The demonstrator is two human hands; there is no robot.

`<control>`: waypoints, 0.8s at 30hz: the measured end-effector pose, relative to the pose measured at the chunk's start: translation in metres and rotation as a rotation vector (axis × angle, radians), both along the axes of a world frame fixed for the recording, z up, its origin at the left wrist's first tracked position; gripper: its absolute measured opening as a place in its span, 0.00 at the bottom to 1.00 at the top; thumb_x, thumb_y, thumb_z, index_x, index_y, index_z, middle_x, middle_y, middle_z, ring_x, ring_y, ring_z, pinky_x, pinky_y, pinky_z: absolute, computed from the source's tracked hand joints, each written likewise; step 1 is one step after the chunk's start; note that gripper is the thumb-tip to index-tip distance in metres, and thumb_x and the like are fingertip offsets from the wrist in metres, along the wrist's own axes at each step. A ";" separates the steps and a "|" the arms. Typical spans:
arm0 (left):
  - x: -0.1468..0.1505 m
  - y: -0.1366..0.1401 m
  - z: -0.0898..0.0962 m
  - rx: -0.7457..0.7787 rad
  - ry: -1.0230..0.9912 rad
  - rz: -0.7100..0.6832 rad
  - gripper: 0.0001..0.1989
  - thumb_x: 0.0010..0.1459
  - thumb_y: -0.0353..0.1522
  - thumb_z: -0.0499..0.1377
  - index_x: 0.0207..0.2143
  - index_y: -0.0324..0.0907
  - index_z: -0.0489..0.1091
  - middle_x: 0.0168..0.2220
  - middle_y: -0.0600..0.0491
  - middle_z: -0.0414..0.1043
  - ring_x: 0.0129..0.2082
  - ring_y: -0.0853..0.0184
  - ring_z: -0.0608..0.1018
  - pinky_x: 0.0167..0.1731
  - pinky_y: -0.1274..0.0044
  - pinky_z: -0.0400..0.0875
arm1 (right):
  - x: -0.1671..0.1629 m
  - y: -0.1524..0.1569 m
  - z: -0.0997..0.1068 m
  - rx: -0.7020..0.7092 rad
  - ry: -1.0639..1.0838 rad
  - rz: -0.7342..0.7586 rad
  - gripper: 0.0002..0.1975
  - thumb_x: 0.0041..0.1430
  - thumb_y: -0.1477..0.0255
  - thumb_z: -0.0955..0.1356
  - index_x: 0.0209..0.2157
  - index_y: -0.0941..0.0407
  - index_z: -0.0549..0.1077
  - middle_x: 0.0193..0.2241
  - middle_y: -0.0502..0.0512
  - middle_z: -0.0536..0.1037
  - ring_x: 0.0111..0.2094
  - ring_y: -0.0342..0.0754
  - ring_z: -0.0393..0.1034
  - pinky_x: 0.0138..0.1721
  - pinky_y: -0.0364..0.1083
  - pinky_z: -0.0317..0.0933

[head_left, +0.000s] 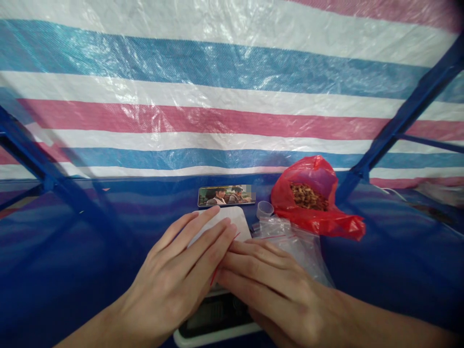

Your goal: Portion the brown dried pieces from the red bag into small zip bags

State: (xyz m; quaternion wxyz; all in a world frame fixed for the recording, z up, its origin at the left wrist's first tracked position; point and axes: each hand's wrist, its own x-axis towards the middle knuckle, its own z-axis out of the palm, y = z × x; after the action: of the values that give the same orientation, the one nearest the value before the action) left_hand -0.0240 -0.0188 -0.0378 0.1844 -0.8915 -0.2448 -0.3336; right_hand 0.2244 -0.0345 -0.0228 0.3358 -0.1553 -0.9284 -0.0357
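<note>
Left hand (174,270) and right hand (279,282) meet, fingers close-set, their grip hidden, at a red-lined plastic bag (214,276) over a round-cornered scale (237,218); nearby, a crinkled red sack (284,186) holds coarse brown pieces (308,197).

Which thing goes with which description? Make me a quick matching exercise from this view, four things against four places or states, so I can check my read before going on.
Things:
1. phone
2. red bag
3. white scale
4. clear cup

Descriptions:
A. open, with brown pieces inside
B. small and round, just left of the red bag
C. showing a picture on its screen
D. beneath the left hand and the right hand

Pairs: 1-C, 2-A, 3-D, 4-B
</note>
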 end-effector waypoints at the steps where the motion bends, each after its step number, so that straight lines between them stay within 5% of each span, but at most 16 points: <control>1: -0.001 0.000 0.001 0.003 0.010 0.006 0.24 0.70 0.23 0.54 0.67 0.36 0.66 0.62 0.46 0.77 0.71 0.57 0.69 0.71 0.63 0.62 | 0.000 0.000 0.000 0.000 0.002 0.003 0.18 0.75 0.78 0.63 0.59 0.66 0.76 0.55 0.66 0.83 0.64 0.50 0.72 0.66 0.49 0.66; 8: -0.006 -0.002 0.003 -0.030 0.044 0.092 0.32 0.71 0.26 0.54 0.74 0.49 0.57 0.65 0.51 0.75 0.71 0.56 0.68 0.69 0.61 0.64 | 0.003 0.000 0.001 0.003 -0.007 0.009 0.18 0.75 0.78 0.62 0.60 0.66 0.75 0.57 0.66 0.82 0.65 0.50 0.71 0.67 0.49 0.64; 14: -0.007 0.006 0.001 -0.072 0.013 0.081 0.32 0.70 0.31 0.54 0.73 0.39 0.56 0.65 0.42 0.74 0.71 0.54 0.68 0.68 0.61 0.67 | 0.002 -0.002 0.002 0.013 -0.097 0.049 0.19 0.76 0.78 0.61 0.61 0.66 0.75 0.57 0.66 0.82 0.65 0.49 0.71 0.68 0.48 0.64; 18: -0.002 0.006 0.003 -0.028 0.008 0.046 0.25 0.69 0.26 0.52 0.67 0.37 0.64 0.60 0.45 0.77 0.69 0.59 0.68 0.71 0.64 0.62 | 0.003 -0.001 0.002 0.022 -0.079 0.005 0.20 0.76 0.79 0.61 0.63 0.65 0.74 0.61 0.62 0.80 0.68 0.48 0.68 0.69 0.47 0.60; 24: 0.000 0.003 0.009 0.013 0.068 0.033 0.26 0.68 0.23 0.51 0.67 0.34 0.63 0.61 0.44 0.77 0.72 0.58 0.66 0.73 0.62 0.58 | 0.002 0.003 0.002 0.129 -0.067 -0.009 0.20 0.78 0.77 0.59 0.63 0.65 0.73 0.62 0.62 0.79 0.70 0.49 0.64 0.68 0.48 0.61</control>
State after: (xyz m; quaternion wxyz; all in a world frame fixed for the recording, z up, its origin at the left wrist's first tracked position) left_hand -0.0241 -0.0154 -0.0285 0.2039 -0.8970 -0.2510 -0.3014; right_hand 0.2266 -0.0311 -0.0210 0.3137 -0.1360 -0.9342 -0.1021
